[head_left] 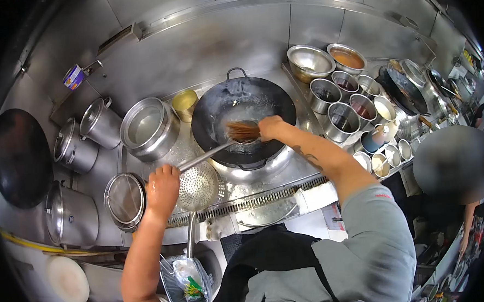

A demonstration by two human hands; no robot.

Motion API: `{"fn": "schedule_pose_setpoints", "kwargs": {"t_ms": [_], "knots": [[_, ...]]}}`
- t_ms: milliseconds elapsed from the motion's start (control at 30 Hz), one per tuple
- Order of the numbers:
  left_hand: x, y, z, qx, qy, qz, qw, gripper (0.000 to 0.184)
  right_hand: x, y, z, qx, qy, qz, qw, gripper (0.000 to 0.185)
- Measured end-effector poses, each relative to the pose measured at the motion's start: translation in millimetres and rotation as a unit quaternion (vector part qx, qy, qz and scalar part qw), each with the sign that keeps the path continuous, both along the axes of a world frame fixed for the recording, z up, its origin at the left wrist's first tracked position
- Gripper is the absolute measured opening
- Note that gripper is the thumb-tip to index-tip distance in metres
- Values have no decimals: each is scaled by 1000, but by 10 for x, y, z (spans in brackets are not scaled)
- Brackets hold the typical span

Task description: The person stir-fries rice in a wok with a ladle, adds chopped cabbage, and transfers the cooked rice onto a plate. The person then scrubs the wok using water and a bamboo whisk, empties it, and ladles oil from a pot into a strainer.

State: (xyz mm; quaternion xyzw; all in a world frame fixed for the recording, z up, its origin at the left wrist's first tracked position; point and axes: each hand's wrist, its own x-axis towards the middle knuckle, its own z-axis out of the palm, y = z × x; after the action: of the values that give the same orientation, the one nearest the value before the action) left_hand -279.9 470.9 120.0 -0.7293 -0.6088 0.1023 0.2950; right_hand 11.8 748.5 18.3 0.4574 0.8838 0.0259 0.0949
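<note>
My left hand (pixel 163 189) is closed around the long metal handle of a ladle (pixel 206 155), whose bowl end sits over the wok, partly hidden under the brush. In my right hand (pixel 271 127) is a bamboo wok brush (pixel 242 131), its bristles pointing left against the ladle's bowl. Beneath both is a large dark wok (pixel 269 97) on the burner, wet inside with a few pale bits. A perforated skimmer (pixel 196 189) lies just right of my left hand, its handle hanging over the stove's front edge.
A round strainer (pixel 125 200), a wide metal pot (pixel 149 128) and a tin of yellowish liquid (pixel 184 102) stand left. Several sauce containers (pixel 343 121) and two bowls (pixel 310 62) are at right. A lined bin (pixel 189 285) is below. Another person (pixel 455 164) stands at far right.
</note>
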Motion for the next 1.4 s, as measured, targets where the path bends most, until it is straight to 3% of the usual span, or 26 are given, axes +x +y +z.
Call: {"fn": "schedule_pose_setpoints", "kwargs": {"t_ms": [33, 100, 167, 200, 233, 300, 367, 400, 600, 700, 767, 833, 900, 933, 1000, 1067, 1100, 1233, 1267, 1300, 1400], "knots": [[-47, -60, -86, -4, -46, 3, 999, 13, 30, 72, 19, -18, -12, -24, 999, 31], [-167, -155, -287, -11, -140, 9, 990, 15, 118, 158, 332, -19, 88, -47, 995, 31], [-500, -249, -707, -107, -367, 48, 923, 21, 88, 176, 377, 87, 171, -62, 980, 29], [-590, -308, -830, -153, -471, 66, 866, 25, 64, 214, 309, 80, 147, -43, 985, 28], [-543, -371, -855, -202, -570, 152, 782, 28, 17, 296, 182, 75, 123, -23, 989, 27], [-344, -476, -881, -282, -720, 312, 552, 34, -8, 247, 177, 32, 59, 12, 998, 25], [-79, -590, -837, -310, -749, 303, 501, 35, 28, 250, 91, -15, -26, -20, 999, 27], [-113, -639, -1141, -295, -777, 278, 482, 32, 107, 251, 86, -31, -39, -15, 999, 28], [126, -724, -1458, -218, -801, 232, 507, 18, 702, -142, 997, -77, -72, -15, 994, 37], [201, -647, -1417, -177, -787, 197, 557, 17, 945, -318, 1195, 22, 108, -91, 990, 38], [215, -610, -1446, -133, -791, 170, 573, 18, 1069, -440, 1152, 102, 263, -82, 956, 48], [285, -509, -1393, -135, -803, 138, 564, 18, 1097, -528, 999, 61, 390, -74, 916, 54], [425, -491, -1269, -143, -817, 140, 541, 18, 1155, -478, 746, -39, 326, -135, 935, 46], [486, -516, -1221, -145, -821, 136, 536, 17, 1293, -506, 770, -40, 228, -130, 964, 48], [607, -500, -1141, -142, -833, 123, 520, 15, 1635, -628, 685, -25, 313, -145, 938, 54], [690, -446, -1073, -98, -741, 6, 664, 13, 1950, -880, 868, -76, 391, -188, 898, 62], [726, -429, -1002, -77, -681, -53, 726, 11, 2126, -852, 610, 55, 445, -195, 872, 63], [1457, -242, -783, -153, -725, -99, 664, 18, 2508, -1226, 904, 58, 560, -247, 789, 49], [1656, -184, -818, -168, -719, -100, 667, 20, 2589, -1265, 872, 73, 600, -228, 763, 45], [1857, -117, -899, -183, -712, -101, 671, 22, 2551, -1531, 1175, -6, 628, -252, 736, 47], [2363, 156, -1406, -205, -691, -91, 687, 20, 2623, -1746, 1186, 33, 652, -212, 727, 53]]}}
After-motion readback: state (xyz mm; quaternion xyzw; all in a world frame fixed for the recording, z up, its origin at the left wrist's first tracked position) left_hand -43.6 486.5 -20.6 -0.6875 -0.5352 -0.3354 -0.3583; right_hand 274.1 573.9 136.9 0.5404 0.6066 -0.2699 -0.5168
